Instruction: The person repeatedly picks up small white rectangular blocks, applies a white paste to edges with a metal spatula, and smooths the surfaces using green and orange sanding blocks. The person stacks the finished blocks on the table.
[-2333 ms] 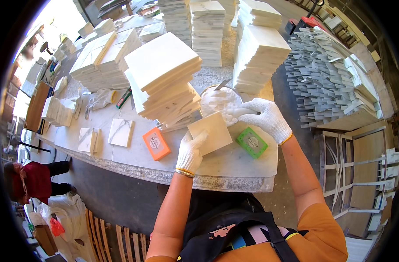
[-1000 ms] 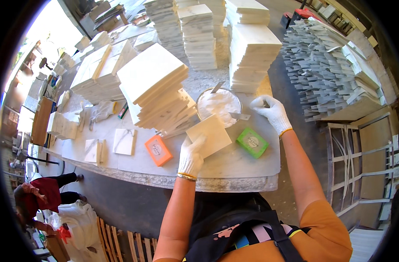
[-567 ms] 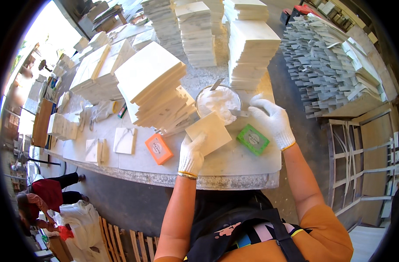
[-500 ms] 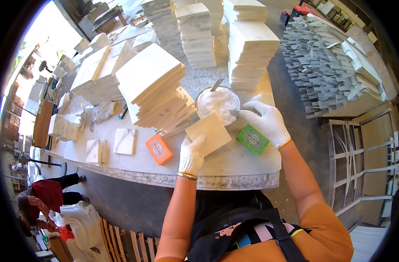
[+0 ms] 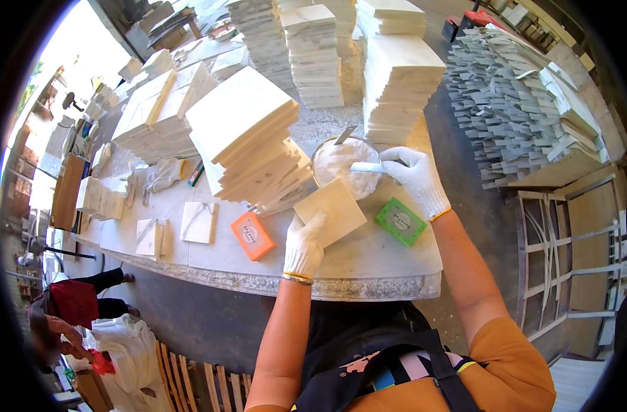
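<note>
Gloved in white knit, my left hand (image 5: 305,246) grips a square cream stone tile (image 5: 333,211) by its near left side, above the table. My right hand (image 5: 416,180), gloved too, pinches a small putty knife (image 5: 367,167) whose blade points left over a round bowl (image 5: 318,180). White paste (image 5: 344,161) fills that bowl, and a second flat metal blade (image 5: 345,134) stands in it at the far rim. A green block (image 5: 401,222) lies right of the tile. An orange block (image 5: 252,235) lies to its left.
Tall tile stacks (image 5: 241,113) rise just behind the bowl and left of it; another stack (image 5: 403,82) stands behind. Loose marble tiles (image 5: 198,222) and a spare glove (image 5: 164,176) lie at left. Grey strips (image 5: 485,110) are piled at right. A person (image 5: 73,305) is at lower left.
My right hand has raised the putty knife out of the paste, so its blade now shows above the bowl. The left hand and tile have hardly moved.
</note>
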Tool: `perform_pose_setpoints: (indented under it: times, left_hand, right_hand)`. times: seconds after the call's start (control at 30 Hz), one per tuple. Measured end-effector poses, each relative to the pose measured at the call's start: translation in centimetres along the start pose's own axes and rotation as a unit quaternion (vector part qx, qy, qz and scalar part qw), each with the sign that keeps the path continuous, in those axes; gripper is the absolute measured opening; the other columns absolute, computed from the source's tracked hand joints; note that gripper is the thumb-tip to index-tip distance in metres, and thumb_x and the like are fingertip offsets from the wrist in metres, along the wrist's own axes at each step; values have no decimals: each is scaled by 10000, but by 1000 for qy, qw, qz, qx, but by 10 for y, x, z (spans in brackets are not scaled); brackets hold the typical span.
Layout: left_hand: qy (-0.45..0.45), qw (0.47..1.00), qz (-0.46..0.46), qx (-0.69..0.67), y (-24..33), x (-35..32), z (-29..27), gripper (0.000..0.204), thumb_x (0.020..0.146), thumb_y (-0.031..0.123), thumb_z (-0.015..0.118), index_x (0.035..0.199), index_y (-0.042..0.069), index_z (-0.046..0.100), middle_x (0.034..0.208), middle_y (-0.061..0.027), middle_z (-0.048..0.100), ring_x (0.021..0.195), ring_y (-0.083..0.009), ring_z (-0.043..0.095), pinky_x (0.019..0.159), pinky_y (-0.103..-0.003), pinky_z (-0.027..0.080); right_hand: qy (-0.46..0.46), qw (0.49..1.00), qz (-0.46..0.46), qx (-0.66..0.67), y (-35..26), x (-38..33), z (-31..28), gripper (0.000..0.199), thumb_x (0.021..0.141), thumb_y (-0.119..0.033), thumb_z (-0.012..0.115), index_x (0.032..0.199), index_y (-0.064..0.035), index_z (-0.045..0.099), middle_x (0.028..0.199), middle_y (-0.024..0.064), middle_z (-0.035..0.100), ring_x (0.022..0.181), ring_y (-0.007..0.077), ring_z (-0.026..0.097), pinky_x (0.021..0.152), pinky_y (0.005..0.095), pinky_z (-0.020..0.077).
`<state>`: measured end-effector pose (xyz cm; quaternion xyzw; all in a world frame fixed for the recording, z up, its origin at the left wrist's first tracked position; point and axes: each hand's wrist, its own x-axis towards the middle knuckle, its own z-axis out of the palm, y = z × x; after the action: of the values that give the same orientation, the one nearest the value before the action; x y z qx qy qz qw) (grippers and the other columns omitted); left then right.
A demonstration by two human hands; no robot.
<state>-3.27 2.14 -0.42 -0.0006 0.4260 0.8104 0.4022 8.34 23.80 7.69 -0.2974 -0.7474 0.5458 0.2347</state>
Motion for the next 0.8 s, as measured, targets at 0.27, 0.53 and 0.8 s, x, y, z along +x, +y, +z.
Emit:
perform_pose_setpoints:
  times: [0.27,0.53,0.8]
  left_hand:
    - [1,1000,-6,6,4,-3,3,425,908,37,685,1304,-22,542,1197,-92,644,1059,-188,628,919,-348,525]
    - [-5,1000,6,19,2,-1,1,379,943,34,628,1306,-18,533,1217,-97,633,1087,-203,636,939,-375,545]
    - [-4,1000,4,16,3,-2,3,385,937,30,638,1306,-11,536,1211,-91,637,1076,-192,634,934,-363,541]
  right_hand:
    - [-35,999,22,4,16,9,10,234,880,-146,684,1047,14,725,838,26,677,659,70,542,589,217,435]
    - [-28,993,77,85,-6,-4,2,266,893,-171,687,1099,-6,715,874,14,691,645,62,555,579,206,407]
    - [-26,996,46,67,-26,-16,4,272,896,-172,689,1118,-17,718,901,18,700,664,60,562,589,204,402]
